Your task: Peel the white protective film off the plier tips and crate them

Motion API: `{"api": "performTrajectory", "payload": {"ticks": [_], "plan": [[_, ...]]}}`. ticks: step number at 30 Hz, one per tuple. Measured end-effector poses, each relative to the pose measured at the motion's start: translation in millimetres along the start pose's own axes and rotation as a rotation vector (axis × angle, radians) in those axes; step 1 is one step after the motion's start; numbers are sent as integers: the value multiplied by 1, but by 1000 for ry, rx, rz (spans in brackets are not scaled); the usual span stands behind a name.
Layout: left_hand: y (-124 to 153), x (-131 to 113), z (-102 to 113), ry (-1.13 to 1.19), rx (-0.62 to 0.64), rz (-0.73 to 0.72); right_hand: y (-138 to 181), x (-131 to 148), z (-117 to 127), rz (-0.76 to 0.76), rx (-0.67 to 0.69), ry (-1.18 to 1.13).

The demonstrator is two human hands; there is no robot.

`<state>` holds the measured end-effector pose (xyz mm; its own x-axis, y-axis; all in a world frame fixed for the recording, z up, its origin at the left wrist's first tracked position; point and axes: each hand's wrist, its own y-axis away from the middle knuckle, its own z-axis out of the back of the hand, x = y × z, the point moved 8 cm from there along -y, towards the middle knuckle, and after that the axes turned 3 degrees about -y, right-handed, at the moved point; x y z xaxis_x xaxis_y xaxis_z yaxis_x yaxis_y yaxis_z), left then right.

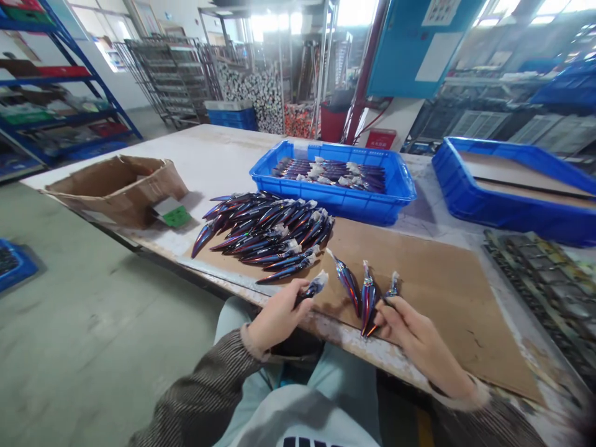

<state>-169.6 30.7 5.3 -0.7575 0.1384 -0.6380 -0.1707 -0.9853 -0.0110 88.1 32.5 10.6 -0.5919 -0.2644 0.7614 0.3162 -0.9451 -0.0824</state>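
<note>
My left hand [278,315] is closed around one shiny blue-purple horn-shaped piece [313,287] with a clear plastic tip, held at the table's near edge. My right hand [410,332] pinches another such piece [392,288] and touches the lower end of a third [367,299]. One more piece [347,280] lies between my hands on the brown cardboard sheet [433,273]. A heap of several like pieces [265,233] rests on the cardboard's left end. Behind it stands a blue plastic crate [335,200] holding several more.
An open cardboard box [118,186] with a green card [176,216] beside it sits at the table's left. A second blue crate [503,205] with board sheets stands at the right, a dark metal grid rack [544,285] in front of it. Blue shelving [69,81] lines the far left.
</note>
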Motion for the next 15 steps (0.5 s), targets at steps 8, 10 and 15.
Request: {"api": "performTrajectory", "payload": {"ticks": [8,10,15], "plan": [[-103,-12,-27,-240,-113,109,-65,6,-46,12,-73,496],[-117,-12,-26,-297,-121,140,-72,7,-52,-1,-84,545],[-130,-16,-27,-348,-143,160,-79,2,-44,-41,-142,548]]}}
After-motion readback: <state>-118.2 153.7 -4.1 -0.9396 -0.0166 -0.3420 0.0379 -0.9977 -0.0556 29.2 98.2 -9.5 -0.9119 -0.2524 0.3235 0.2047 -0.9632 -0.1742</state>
